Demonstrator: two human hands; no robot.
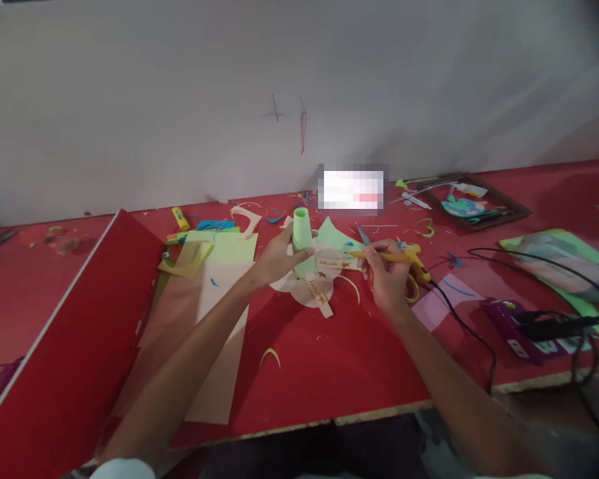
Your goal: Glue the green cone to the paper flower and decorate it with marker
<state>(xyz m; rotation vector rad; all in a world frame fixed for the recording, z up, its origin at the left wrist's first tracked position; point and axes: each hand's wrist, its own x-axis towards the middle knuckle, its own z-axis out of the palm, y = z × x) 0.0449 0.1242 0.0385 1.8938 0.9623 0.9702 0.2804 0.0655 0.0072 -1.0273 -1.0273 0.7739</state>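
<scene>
My left hand (279, 256) grips a rolled light-green paper tube (302, 234) standing upright on a white flower-shaped paper cutout (313, 293) with star-marked strips. My right hand (387, 276) holds a yellow hot glue gun (404, 258), its thin nozzle pointing left toward the base of the tube. A black cord (462, 319) runs from the glue gun across the red table (329, 372) to the right. A light-green paper sheet (337, 236) lies behind the tube.
Cream and yellow paper sheets (219, 299) lie left of my arm, a big red board (74, 346) beyond them. Scissors (364, 234), a pink paper (442, 301), a purple box (524, 329), a wooden frame (474, 203) and paper scraps surround them. A white wall stands behind.
</scene>
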